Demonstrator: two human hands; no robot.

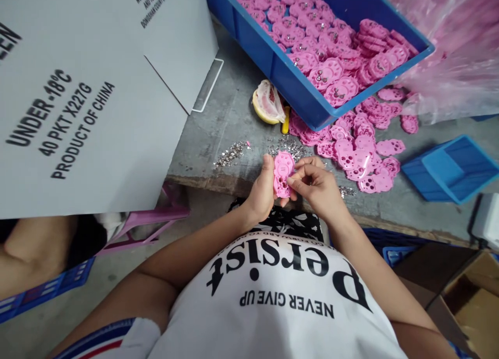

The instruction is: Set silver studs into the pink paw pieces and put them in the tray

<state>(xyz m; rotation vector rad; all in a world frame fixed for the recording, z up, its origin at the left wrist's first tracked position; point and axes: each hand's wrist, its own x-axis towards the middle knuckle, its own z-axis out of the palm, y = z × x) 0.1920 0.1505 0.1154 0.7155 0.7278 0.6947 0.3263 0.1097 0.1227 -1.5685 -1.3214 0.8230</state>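
Note:
A pink plastic piece (284,167) with dark round holes is gripped in my left hand (262,192), its thumb along the left edge. My right hand (317,187) is closed in a pinch at the lower right of that piece, thumb and forefinger touching it near the holes. Whatever sits between those fingertips is too small to make out. Just beyond my hands, small shiny metal parts (290,146) lie heaped on the grey table (206,161). A second little heap of metal parts (232,155) lies to the left.
A blue bin (265,52) holds many pink pieces with metal bits. Loose pink pieces (360,153) lie before it, beside a small blue box (448,171). Cut fruit (268,103) and a yellow handle (286,120) sit by the bin. A large carton (97,99) stands left; another person's limb shows below it.

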